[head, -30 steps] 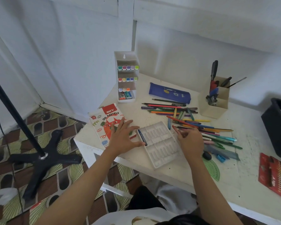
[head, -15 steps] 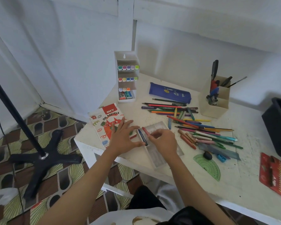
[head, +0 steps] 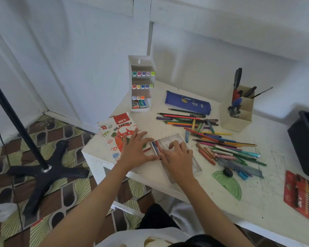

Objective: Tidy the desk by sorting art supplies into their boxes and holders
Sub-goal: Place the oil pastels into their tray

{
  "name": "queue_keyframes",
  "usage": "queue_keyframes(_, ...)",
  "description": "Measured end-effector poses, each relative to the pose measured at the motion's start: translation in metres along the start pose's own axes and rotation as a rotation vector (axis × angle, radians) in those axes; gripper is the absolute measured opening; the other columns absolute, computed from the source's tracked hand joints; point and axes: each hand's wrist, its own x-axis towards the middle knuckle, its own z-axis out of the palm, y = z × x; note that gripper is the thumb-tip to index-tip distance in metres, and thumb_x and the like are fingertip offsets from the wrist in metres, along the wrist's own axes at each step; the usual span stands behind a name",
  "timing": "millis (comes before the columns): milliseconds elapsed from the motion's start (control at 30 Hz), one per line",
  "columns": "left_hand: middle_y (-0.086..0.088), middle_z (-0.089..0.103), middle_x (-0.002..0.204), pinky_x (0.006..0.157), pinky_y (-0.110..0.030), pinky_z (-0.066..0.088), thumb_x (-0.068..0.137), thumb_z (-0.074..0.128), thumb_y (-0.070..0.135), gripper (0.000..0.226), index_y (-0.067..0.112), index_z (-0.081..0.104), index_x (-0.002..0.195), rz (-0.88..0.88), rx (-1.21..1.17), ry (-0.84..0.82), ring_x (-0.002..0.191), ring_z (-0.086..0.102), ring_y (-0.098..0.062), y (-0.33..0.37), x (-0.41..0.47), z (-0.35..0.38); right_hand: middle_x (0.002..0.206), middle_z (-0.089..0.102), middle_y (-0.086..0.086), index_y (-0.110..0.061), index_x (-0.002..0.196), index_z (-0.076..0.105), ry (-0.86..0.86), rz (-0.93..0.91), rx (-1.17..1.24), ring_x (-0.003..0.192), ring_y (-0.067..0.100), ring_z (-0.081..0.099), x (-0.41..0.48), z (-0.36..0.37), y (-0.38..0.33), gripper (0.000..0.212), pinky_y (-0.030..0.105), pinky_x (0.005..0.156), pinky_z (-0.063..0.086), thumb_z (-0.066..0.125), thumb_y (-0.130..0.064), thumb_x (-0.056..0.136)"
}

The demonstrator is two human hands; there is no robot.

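Note:
A white slotted pastel tray (head: 175, 139) lies near the desk's front edge. A blue pastel (head: 154, 146) and a red pastel (head: 158, 145) lie side by side in its leftmost slots. My right hand (head: 177, 158) lies over the tray, fingers down by the red pastel. My left hand (head: 136, 147) rests flat with spread fingers on the oil pastels box (head: 117, 130), its thumb at the tray's left edge. A heap of loose pencils, pens and pastels (head: 212, 139) spreads to the right of the tray.
A white marker rack (head: 141, 82) stands at the back left, a blue pencil case (head: 187, 104) behind the heap, a beige holder (head: 239, 111) with scissors and pens at back right. A green protractor (head: 228, 184), rulers, eraser, red pencil box (head: 303, 196) and black bin (head: 305, 139) lie right.
My right hand left the loose heap with a red pastel, carried it left to the tray and laid it beside the blue one. My left hand stayed on the box.

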Motion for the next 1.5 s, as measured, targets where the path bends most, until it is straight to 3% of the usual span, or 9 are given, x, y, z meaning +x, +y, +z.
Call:
queue_keyframes(133, 0.011, 0.024, 0.154, 0.113, -0.053, -0.013, 0.055, 0.027, 0.091, 0.094, 0.043, 0.044, 0.133, -0.003, 0.016, -0.008, 0.146, -0.004, -0.015, -0.001, 0.001, 0.001, 0.086, 0.058, -0.004, -0.036, 0.086, 0.072, -0.075, -0.078, 0.028, 0.078, 0.02, 0.054, 0.0, -0.001, 0.011, 0.034, 0.032, 0.06, 0.034, 0.039, -0.048, 0.084)
queue_keyframes(267, 0.01, 0.024, 0.154, 0.112, -0.052, -0.014, 0.052, 0.028, 0.09, 0.097, 0.04, 0.045, 0.133, -0.001, -0.015, -0.019, 0.146, -0.005, -0.014, 0.001, -0.001, -0.001, 0.114, 0.049, -0.01, -0.044, 0.117, 0.061, -0.278, -0.02, 0.154, 0.109, 0.015, 0.042, 0.02, -0.009, 0.031, 0.032, 0.033, 0.081, 0.026, 0.038, -0.049, 0.095)
queue_keyframes(333, 0.011, 0.024, 0.154, 0.112, -0.051, -0.015, 0.052, 0.029, 0.09, 0.097, 0.04, 0.046, 0.133, -0.003, -0.029, -0.022, 0.146, -0.005, -0.014, 0.001, -0.001, -0.002, 0.117, 0.051, -0.01, -0.044, 0.124, 0.055, -0.238, 0.045, 0.146, 0.114, 0.015, 0.041, 0.033, -0.013, 0.047, 0.031, 0.036, 0.089, 0.029, 0.039, -0.041, 0.097)
queue_keyframes(433, 0.011, 0.024, 0.154, 0.112, -0.051, -0.015, 0.055, 0.035, 0.09, 0.093, 0.04, 0.045, 0.133, -0.007, -0.033, -0.027, 0.146, -0.004, -0.014, 0.0, -0.001, -0.001, 0.117, 0.058, -0.005, -0.035, 0.119, 0.061, -0.195, 0.162, 0.076, 0.118, 0.021, 0.043, 0.052, -0.019, 0.068, 0.029, 0.042, 0.095, 0.03, 0.046, -0.025, 0.096)
queue_keyframes(600, 0.01, 0.025, 0.154, 0.113, -0.052, -0.014, 0.062, 0.043, 0.082, 0.083, 0.04, 0.046, 0.133, -0.014, -0.051, -0.022, 0.146, -0.004, -0.014, -0.001, -0.001, -0.001, 0.101, 0.067, 0.001, -0.029, 0.106, 0.064, -0.264, 0.338, -0.023, 0.11, 0.025, 0.05, 0.06, -0.01, 0.078, 0.027, 0.045, 0.095, 0.029, 0.052, -0.047, 0.09)
queue_keyframes(1033, 0.009, 0.018, 0.157, 0.11, -0.051, -0.02, 0.053, 0.031, 0.09, 0.097, 0.039, 0.047, 0.134, -0.014, -0.031, 0.011, 0.144, -0.016, -0.015, 0.002, -0.004, -0.004, 0.105, 0.067, -0.002, -0.028, 0.109, 0.065, -0.17, 0.649, 0.304, 0.102, 0.021, 0.057, 0.072, -0.018, 0.064, 0.024, 0.042, 0.091, 0.033, 0.065, -0.029, 0.084)
queue_keyframes(1233, 0.008, 0.02, 0.156, 0.11, -0.049, -0.019, 0.057, 0.042, 0.086, 0.09, 0.038, 0.049, 0.133, -0.016, -0.031, 0.001, 0.145, -0.014, -0.015, 0.004, -0.004, -0.005, 0.087, 0.067, -0.008, -0.026, 0.1, 0.068, -0.165, 0.592, 0.521, 0.083, 0.012, 0.06, 0.055, -0.032, 0.05, 0.018, 0.034, 0.085, 0.04, 0.068, -0.027, 0.083)
queue_keyframes(1300, 0.007, 0.02, 0.156, 0.11, -0.049, -0.019, 0.059, 0.044, 0.084, 0.087, 0.038, 0.049, 0.133, -0.014, -0.031, 0.002, 0.145, -0.014, -0.016, 0.004, -0.003, -0.006, 0.077, 0.063, -0.013, -0.028, 0.094, 0.069, -0.202, 0.556, 0.579, 0.08, 0.011, 0.061, 0.046, -0.029, 0.038, 0.014, 0.044, 0.089, 0.045, 0.07, -0.028, 0.08)
queue_keyframes(1500, 0.007, 0.022, 0.156, 0.11, -0.05, -0.019, 0.06, 0.05, 0.078, 0.081, 0.037, 0.051, 0.13, -0.025, -0.048, 0.008, 0.145, -0.012, -0.016, 0.003, -0.002, -0.005, 0.079, 0.065, -0.014, -0.033, 0.099, 0.067, -0.282, 0.47, 0.51, 0.083, 0.008, 0.055, 0.027, -0.018, 0.004, 0.015, 0.036, 0.085, 0.028, 0.065, -0.034, 0.083)
